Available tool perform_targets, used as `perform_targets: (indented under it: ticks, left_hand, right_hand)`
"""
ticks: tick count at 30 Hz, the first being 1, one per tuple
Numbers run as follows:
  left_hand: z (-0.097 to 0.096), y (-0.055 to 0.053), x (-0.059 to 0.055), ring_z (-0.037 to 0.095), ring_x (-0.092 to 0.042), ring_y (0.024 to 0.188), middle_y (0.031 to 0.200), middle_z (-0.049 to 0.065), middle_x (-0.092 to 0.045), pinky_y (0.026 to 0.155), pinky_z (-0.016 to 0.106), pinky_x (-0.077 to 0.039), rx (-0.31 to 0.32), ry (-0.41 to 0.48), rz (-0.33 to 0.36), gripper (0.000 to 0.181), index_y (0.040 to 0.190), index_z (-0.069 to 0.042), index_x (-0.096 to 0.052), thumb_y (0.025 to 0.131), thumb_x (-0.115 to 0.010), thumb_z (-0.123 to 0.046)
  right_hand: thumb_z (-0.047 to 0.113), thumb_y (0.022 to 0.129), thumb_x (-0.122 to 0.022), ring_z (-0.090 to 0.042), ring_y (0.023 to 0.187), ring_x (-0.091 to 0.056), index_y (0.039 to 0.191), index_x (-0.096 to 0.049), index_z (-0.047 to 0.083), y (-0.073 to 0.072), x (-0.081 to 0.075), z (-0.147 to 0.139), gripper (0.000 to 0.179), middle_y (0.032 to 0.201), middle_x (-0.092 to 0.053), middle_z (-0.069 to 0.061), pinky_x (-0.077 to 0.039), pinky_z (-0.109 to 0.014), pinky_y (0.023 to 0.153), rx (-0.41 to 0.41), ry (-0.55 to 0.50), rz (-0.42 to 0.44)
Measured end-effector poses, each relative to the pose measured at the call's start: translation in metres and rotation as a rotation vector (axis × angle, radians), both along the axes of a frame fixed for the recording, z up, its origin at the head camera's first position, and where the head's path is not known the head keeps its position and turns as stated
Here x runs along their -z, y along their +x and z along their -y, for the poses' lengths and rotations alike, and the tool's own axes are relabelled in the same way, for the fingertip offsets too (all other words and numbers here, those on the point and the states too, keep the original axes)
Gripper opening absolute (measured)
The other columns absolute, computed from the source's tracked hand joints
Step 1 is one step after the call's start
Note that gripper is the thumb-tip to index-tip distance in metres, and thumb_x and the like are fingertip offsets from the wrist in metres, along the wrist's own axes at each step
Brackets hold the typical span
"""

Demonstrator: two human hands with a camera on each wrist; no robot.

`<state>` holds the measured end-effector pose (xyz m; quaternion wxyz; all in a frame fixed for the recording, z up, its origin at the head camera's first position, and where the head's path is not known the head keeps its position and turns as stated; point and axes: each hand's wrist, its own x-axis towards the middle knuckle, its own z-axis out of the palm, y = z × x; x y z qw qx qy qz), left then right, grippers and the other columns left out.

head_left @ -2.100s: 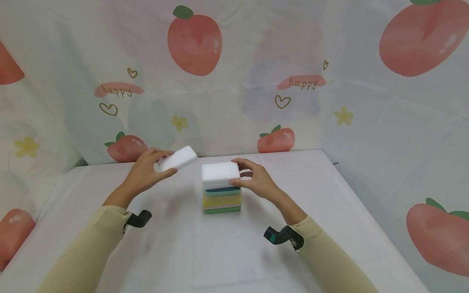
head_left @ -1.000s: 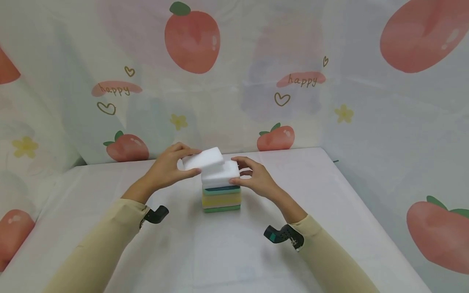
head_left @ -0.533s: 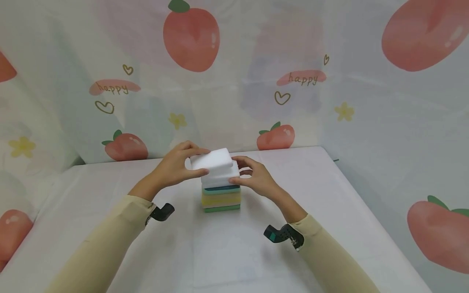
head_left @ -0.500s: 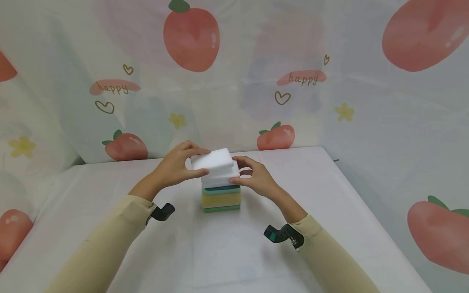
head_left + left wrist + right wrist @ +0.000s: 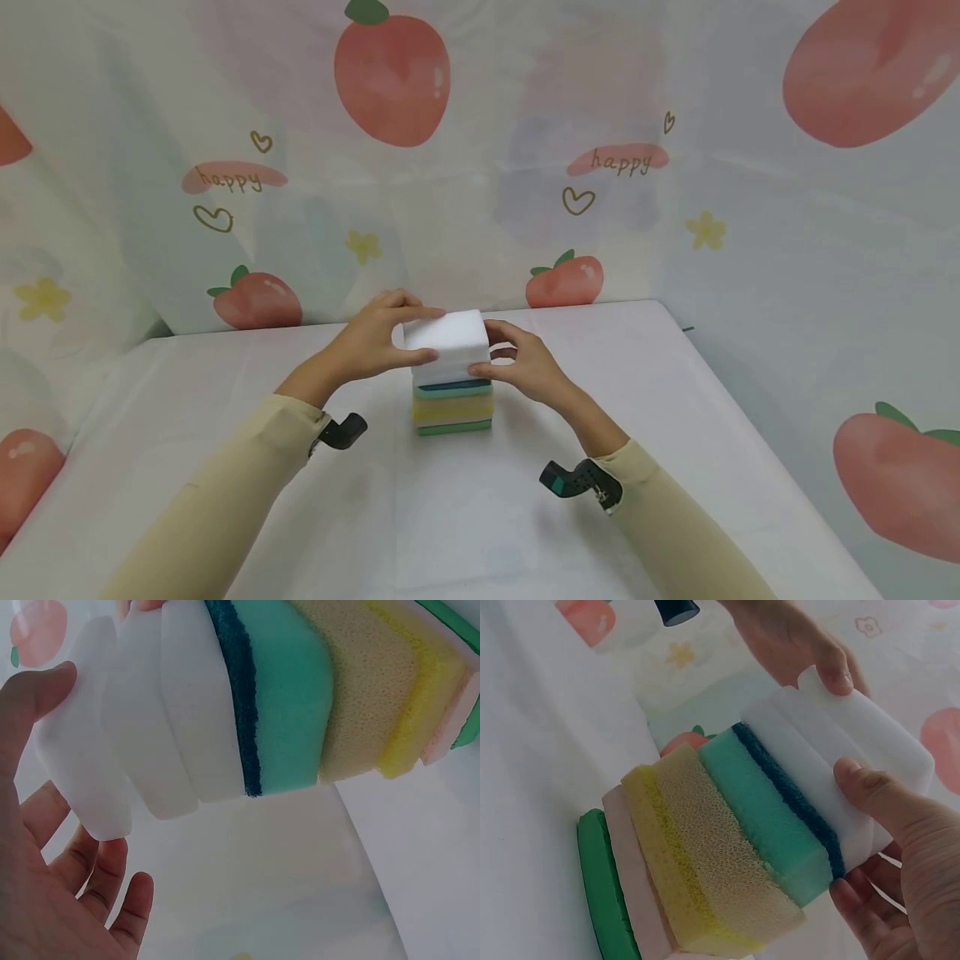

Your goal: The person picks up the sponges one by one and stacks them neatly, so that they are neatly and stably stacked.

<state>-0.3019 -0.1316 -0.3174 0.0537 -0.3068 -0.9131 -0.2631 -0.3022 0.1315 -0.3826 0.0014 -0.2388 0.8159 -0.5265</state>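
Note:
A stack of sponges stands in the middle of the table in the head view. My left hand [image 5: 367, 346] pinches the top white sponge [image 5: 82, 742] between thumb and fingers, over two more white sponges [image 5: 150, 727]. My right hand [image 5: 528, 367] grips those lower white sponges from the right, thumb on the near side. Under them come a teal sponge [image 5: 765, 814] with a dark blue scouring layer, a beige-and-yellow sponge [image 5: 705, 862], and a pale pink sponge [image 5: 641, 877] with a green layer [image 5: 604, 885] at the bottom.
A white cloth [image 5: 450, 517] covers the table. Behind and beside it hangs a pale curtain [image 5: 480, 225] printed with peaches. Each wrist wears a small black camera, one on the left [image 5: 345, 432] and one on the right [image 5: 573, 481].
My left hand has moved right with the white sponge, from beside the stack to over it, and the sponge has levelled out. My right hand has kept its hold.

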Motion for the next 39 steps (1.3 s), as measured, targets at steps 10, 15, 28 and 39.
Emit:
perform_targets:
  ticks: [10, 15, 28, 39]
  left_hand:
    - [-0.003, -0.002, 0.007, 0.024, -0.048, 0.112, 0.118, 0.003, -0.055, 0.089, 0.043, -0.045, 0.031, -0.012, -0.014, 0.057, 0.132, -0.023, -0.064, 0.081, -0.080, -0.039]
    - [-0.003, -0.003, 0.013, 0.024, -0.048, 0.113, 0.120, 0.002, -0.055, 0.089, 0.043, -0.046, 0.037, -0.006, 0.026, 0.058, 0.135, -0.023, -0.062, 0.082, -0.079, -0.040]
    - [-0.001, -0.005, 0.011, 0.023, -0.050, 0.111, 0.120, 0.003, -0.055, 0.088, 0.041, -0.047, 0.048, 0.020, 0.026, 0.059, 0.134, -0.022, -0.063, 0.080, -0.081, -0.039]
    - [0.001, -0.004, 0.011, 0.021, -0.048, 0.110, 0.119, 0.001, -0.053, 0.089, 0.041, -0.046, 0.030, 0.033, 0.071, 0.059, 0.136, -0.025, -0.061, 0.082, -0.079, -0.041]
  right_hand:
    - [0.019, 0.080, -0.083, -0.027, 0.109, -0.058, 0.139, -0.051, 0.007, 0.002, 0.001, 0.000, 0.068, 0.125, -0.060, -0.011, -0.050, -0.042, 0.098, -0.001, -0.006, 0.006]
    - [0.019, 0.080, -0.083, -0.030, 0.110, -0.058, 0.139, -0.051, 0.007, 0.003, 0.004, -0.002, 0.069, 0.124, -0.060, -0.012, -0.049, -0.048, 0.099, -0.008, -0.018, 0.029]
    - [0.019, 0.080, -0.083, -0.031, 0.115, -0.056, 0.142, -0.048, 0.007, -0.001, -0.004, -0.004, 0.072, 0.129, -0.058, -0.014, -0.047, -0.046, 0.102, -0.031, 0.006, 0.042]
    - [0.018, 0.081, -0.082, -0.028, 0.120, -0.053, 0.143, -0.049, 0.011, -0.005, -0.027, -0.010, 0.071, 0.137, -0.053, -0.008, -0.045, -0.043, 0.104, -0.072, 0.042, -0.004]
